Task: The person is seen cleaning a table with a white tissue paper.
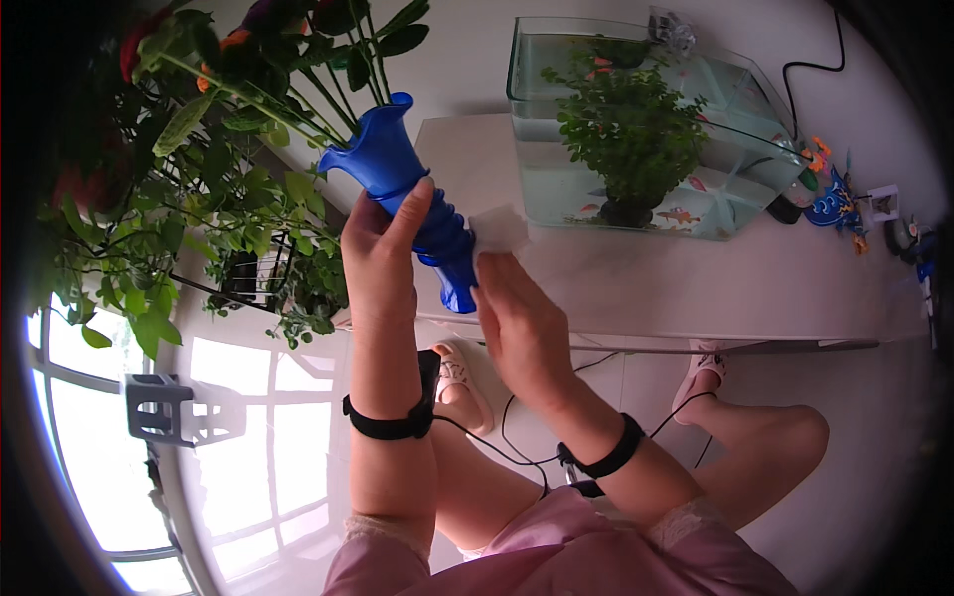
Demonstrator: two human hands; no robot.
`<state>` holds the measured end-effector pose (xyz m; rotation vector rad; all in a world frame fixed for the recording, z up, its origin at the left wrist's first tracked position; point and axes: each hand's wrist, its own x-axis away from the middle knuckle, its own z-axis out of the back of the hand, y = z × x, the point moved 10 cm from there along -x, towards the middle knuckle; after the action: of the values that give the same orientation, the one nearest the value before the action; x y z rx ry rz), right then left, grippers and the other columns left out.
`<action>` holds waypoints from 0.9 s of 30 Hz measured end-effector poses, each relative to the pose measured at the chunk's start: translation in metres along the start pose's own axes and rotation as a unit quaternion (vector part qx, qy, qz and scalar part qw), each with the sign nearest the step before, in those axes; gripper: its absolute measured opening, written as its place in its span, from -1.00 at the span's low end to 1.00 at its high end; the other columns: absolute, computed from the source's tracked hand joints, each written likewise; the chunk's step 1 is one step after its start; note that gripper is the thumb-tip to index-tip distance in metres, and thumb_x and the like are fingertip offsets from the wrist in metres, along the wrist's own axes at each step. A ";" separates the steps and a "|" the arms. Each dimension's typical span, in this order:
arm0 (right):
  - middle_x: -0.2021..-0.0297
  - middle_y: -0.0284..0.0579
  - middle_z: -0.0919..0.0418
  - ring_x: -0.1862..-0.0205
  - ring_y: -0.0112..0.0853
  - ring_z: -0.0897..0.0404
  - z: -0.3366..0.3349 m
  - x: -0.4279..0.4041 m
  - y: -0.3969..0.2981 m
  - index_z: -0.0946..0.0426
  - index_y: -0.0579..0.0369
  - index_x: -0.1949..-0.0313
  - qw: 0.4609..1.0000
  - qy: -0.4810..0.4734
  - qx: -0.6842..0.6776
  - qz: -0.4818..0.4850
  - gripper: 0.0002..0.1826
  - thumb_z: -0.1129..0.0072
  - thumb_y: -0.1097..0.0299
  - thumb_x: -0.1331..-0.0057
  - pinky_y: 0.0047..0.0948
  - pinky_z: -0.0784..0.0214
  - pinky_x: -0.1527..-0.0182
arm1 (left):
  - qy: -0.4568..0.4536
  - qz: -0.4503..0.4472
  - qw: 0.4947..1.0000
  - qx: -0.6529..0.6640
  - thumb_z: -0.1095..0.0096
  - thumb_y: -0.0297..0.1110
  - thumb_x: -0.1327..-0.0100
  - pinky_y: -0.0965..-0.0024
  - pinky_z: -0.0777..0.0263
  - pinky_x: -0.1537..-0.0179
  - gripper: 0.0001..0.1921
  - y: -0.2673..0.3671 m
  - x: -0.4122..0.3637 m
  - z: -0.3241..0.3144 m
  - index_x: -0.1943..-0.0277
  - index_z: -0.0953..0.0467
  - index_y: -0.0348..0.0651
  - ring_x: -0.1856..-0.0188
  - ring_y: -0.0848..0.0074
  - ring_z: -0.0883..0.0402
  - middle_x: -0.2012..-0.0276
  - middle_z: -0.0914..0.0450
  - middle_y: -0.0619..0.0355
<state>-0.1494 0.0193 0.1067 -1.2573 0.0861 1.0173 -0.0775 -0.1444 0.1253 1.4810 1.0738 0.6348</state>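
My left hand [384, 246] is wrapped around the ribbed middle of a blue vase [391, 164], which is tilted with its ruffled mouth to the upper left. Green stems with leaves and artificial-looking flowers [328, 97] stick out of the mouth. In my right hand [522, 313] is a white tissue or cloth [501, 229], held against the side of the vase near its narrow foot. The fingers of that hand partly hide where the cloth meets the vase.
A glass fish tank [536, 194] with orange fish and a leafy plant [633, 134] stands on a pale table [671, 290]. Fish-shaped ornaments [835, 205] sit to its right. Potted plants [223, 201] crowd the left, above a grey stool [156, 408]. Black cables [514, 454] hang near my legs.
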 end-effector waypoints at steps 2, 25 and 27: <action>-0.05 0.04 -0.63 -0.03 0.00 -0.66 -0.004 0.010 -0.013 -0.59 0.25 0.00 0.998 -0.011 0.023 0.061 -0.68 -0.28 0.55 -0.22 -0.15 -0.57 -0.02 | 0.016 -0.004 1.000 -0.010 -0.46 -0.33 -0.31 0.53 -0.45 0.12 -0.69 0.005 0.000 0.005 0.02 -0.58 -0.34 0.24 0.59 -0.62 0.23 -0.69 0.15; -0.14 0.03 -0.58 -0.13 -0.05 -0.59 0.024 -0.010 -0.005 -0.53 0.17 -0.20 0.999 0.004 -0.020 0.046 -0.51 -0.27 0.60 -0.25 -0.22 -0.45 -0.15 | -0.024 -0.011 0.999 0.042 -0.45 -0.32 -0.30 0.47 -0.48 0.10 -0.68 0.009 0.004 -0.015 0.00 -0.56 -0.32 0.23 0.56 -0.64 0.23 -0.68 0.15; -0.10 -0.03 -0.61 -0.05 -0.07 -0.61 0.021 -0.008 -0.007 -0.59 0.18 -0.12 0.997 0.052 -0.006 0.057 -0.52 -0.26 0.65 -0.16 -0.23 -0.49 -0.07 | -0.021 -0.010 0.999 0.034 -0.45 -0.34 -0.31 0.48 -0.49 0.10 -0.69 0.010 0.005 -0.016 0.00 -0.57 -0.33 0.23 0.56 -0.64 0.23 -0.69 0.15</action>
<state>-0.1584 0.0319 0.1242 -1.3278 0.2334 1.0507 -0.0865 -0.1317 0.1370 1.5343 1.0859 0.5541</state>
